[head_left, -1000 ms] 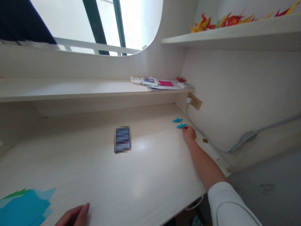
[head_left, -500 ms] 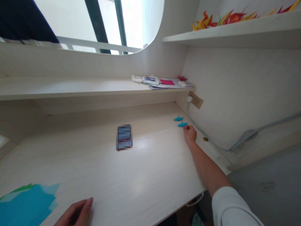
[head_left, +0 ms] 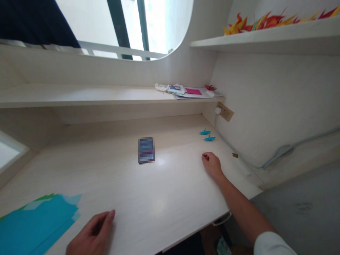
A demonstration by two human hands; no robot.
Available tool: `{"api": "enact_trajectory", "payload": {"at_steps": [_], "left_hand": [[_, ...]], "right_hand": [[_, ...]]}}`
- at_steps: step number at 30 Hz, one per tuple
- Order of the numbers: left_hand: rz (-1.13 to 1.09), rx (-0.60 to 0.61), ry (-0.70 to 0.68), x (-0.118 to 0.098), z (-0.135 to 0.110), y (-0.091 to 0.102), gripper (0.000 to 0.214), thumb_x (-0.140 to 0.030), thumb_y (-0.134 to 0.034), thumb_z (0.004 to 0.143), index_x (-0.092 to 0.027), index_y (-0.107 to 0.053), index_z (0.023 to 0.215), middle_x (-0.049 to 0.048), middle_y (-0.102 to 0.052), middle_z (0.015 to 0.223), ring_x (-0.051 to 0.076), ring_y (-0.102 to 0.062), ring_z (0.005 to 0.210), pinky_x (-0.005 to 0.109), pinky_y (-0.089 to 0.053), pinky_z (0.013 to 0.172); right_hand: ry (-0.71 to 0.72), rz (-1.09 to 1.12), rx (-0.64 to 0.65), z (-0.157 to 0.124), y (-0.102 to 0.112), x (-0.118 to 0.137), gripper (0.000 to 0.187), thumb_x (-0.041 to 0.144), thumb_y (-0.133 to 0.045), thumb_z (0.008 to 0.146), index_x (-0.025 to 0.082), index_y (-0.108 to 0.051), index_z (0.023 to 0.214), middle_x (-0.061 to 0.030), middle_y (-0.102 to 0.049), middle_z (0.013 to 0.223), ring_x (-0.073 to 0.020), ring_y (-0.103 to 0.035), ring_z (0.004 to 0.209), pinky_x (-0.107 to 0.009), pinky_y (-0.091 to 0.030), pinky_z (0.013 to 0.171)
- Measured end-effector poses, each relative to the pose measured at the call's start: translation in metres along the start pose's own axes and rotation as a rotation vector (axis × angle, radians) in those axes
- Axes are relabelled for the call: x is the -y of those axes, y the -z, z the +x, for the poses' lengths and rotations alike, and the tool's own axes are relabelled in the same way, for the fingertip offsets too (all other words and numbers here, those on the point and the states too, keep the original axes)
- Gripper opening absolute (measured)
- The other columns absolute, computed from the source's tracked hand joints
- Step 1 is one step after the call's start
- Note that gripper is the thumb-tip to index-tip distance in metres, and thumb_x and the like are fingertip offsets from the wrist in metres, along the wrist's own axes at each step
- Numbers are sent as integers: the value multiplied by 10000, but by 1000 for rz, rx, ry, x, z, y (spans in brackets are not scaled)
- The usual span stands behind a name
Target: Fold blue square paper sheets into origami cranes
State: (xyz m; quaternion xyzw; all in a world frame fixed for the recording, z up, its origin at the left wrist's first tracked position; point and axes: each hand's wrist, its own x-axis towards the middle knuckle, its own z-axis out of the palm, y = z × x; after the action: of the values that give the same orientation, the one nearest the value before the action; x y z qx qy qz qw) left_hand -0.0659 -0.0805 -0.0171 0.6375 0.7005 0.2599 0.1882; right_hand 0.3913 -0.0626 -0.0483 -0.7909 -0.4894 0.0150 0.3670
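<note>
Two small blue paper cranes (head_left: 209, 138) stand near the right wall of the pale wooden desk (head_left: 132, 184), the second crane (head_left: 204, 132) just behind the first. My right hand (head_left: 212, 164) rests on the desk a short way in front of them, fingers loosely curled, holding nothing and no longer touching the cranes. My left hand (head_left: 91, 233) lies on the desk at the near edge, fingers loosely bent, with nothing in it. Blue paper sheets (head_left: 34, 223) lie to its left.
A small dark card (head_left: 146, 150) lies mid-desk. A shelf behind holds papers and a red crane (head_left: 210, 87). An upper shelf carries several coloured paper cranes (head_left: 255, 22). A wall socket (head_left: 225, 111) with a grey cable (head_left: 278, 150) is on the right wall.
My right hand let go of the nearer blue crane and drew back toward me. The view shifted a little, and my left hand shows more.
</note>
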Motion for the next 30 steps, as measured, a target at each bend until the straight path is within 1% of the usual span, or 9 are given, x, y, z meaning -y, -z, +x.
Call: {"api": "enact_trajectory", "payload": {"at_steps": [3, 6, 9, 12, 18, 23, 27, 29, 30], "left_hand": [[-25, 47, 36, -7, -1, 5, 361, -576, -525, 713, -260, -677, 796, 1, -722, 785, 246, -655, 676, 318, -502, 637], [-70, 44, 19, -5, -2, 3, 340, -557, -543, 718, -258, -668, 824, 4, -721, 827, 256, -656, 756, 325, -500, 701], [-107, 36, 3, -2, -4, 2, 336, -538, -559, 730, -242, -665, 850, 14, -718, 822, 253, -650, 756, 324, -494, 710], [-163, 25, -15, -3, -7, 2, 327, -512, -563, 752, -223, -669, 863, 19, -717, 857, 241, -645, 798, 312, -483, 729], [-313, 11, 18, -6, -10, 5, 322, -466, -579, 758, -175, -676, 858, 36, -718, 828, 221, -645, 761, 299, -484, 710], [-371, 20, 38, -4, -11, 6, 339, -468, -599, 742, -168, -674, 880, 50, -720, 854, 237, -649, 803, 321, -493, 741], [-255, 37, 16, 3, -3, 20, 374, -489, -575, 746, -173, -677, 916, 66, -711, 920, 252, -645, 842, 339, -494, 767], [-63, -45, 33, 16, 8, 34, 376, -493, -534, 770, -191, -672, 947, 62, -698, 940, 244, -641, 789, 361, -490, 772], [62, -125, 37, 26, 15, 41, 372, -487, -511, 784, -199, -666, 960, 66, -686, 970, 247, -635, 777, 383, -486, 779]], "right_hand": [[39, -1, 51, -20, 2, 12, 174, 236, -523, 773, 203, -688, 817, -41, -666, 859, -173, -600, 780, -274, -444, 743], [55, -1, 76, -38, 4, 21, 185, 228, -511, 781, 208, -690, 823, -39, -663, 860, -173, -601, 784, -274, -451, 742], [62, -4, 79, -48, 5, 26, 190, 236, -510, 784, 205, -690, 835, -41, -660, 868, -175, -597, 797, -278, -448, 756], [53, -10, 74, -51, 5, 28, 215, 254, -498, 791, 193, -690, 865, -51, -657, 876, -179, -591, 795, -289, -442, 764], [36, -28, 75, -49, 6, 27, 244, 284, -491, 791, 168, -689, 873, -71, -654, 894, -192, -581, 784, -307, -437, 750], [57, -32, 100, -55, 1, 42, 240, 280, -484, 798, 183, -686, 885, -65, -660, 902, -193, -589, 803, -298, -439, 748], [96, -31, 159, -56, -12, 63, 209, 273, -504, 804, 217, -690, 879, -42, -670, 900, -180, -596, 804, -276, -436, 744], [109, -38, 187, -53, -20, 74, 192, 271, -518, 802, 229, -694, 870, -38, -674, 899, -179, -598, 806, -270, -432, 737], [112, -43, 199, -50, -24, 79, 189, 268, -520, 803, 234, -696, 864, -37, -675, 896, -179, -598, 799, -269, -430, 732]]}}
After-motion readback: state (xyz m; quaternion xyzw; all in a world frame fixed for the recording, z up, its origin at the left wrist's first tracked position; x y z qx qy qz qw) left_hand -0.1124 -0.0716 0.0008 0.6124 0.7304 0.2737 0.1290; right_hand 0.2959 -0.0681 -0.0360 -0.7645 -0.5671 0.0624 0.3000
